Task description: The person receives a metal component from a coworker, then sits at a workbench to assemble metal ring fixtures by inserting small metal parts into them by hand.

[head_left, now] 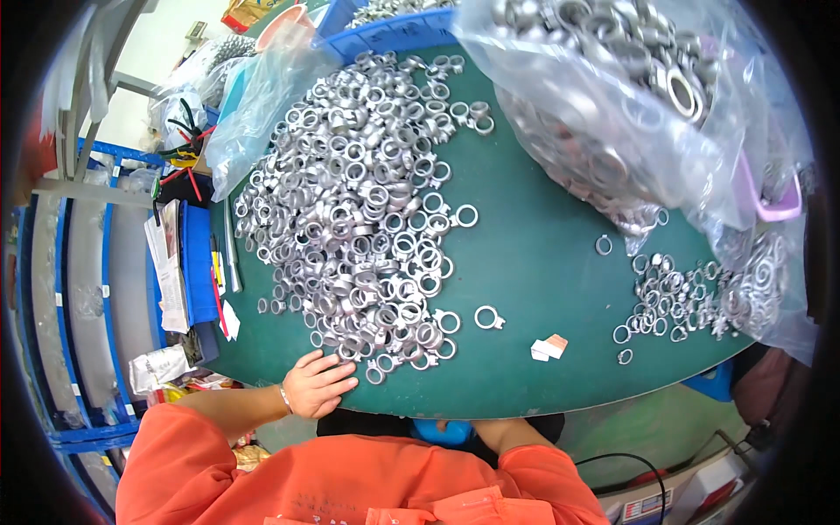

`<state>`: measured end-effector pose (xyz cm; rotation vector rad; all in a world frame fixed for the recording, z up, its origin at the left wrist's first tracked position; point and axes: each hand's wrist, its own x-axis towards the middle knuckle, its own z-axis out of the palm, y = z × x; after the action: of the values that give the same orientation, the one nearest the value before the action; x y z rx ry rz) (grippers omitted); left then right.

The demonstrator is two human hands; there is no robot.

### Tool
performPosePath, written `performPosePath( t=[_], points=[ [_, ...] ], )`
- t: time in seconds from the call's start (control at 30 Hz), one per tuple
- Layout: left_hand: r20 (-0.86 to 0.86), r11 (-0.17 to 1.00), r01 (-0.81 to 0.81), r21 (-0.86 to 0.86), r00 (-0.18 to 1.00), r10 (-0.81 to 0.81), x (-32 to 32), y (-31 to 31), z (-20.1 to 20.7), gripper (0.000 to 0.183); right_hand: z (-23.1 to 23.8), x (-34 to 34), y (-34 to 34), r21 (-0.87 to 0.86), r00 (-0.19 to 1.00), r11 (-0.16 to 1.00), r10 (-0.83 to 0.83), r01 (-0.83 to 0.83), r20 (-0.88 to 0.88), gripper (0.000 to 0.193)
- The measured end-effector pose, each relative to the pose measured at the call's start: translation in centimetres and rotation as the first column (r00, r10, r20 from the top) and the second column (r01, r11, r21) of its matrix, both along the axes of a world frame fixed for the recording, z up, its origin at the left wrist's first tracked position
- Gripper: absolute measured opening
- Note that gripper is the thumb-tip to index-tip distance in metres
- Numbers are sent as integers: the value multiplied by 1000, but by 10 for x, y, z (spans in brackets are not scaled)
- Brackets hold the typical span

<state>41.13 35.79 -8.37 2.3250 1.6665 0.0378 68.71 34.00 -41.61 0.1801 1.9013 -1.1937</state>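
Flat at the near edge of the green table, my left hand (319, 385) has its fingers stretched out and touches the lower edge of a large heap of grey metal rings (367, 192). It holds nothing. Many rings have a small notched lug on one side. A single ring (487, 318) lies apart, to the right of the heap. My right forearm (509, 432) goes under the table edge beside a blue container (441, 432). The right hand is almost wholly hidden there, so its fingers cannot be made out.
A large clear plastic bag (604, 114) of rings leans over the table's far right. Below it lies a smaller group of rings (669, 297). Torn paper (549, 347) sits near the front edge. A blue bin (394, 33) stands behind the heap; blue shelving (87, 297) is at left.
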Motion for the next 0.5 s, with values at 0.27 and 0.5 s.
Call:
performPosePath(
  t=[0.27, 0.5],
  points=[
    [42, 998, 59, 19, 997, -60, -3, 5, -9, 47, -6, 17, 82, 207, 997, 977, -58, 48, 46, 58],
    [61, 999, 7, 33, 998, -9, 0, 7, 0, 53, 9, 7, 130, 306, 998, 950, -63, 67, -23, 45]
  ],
)
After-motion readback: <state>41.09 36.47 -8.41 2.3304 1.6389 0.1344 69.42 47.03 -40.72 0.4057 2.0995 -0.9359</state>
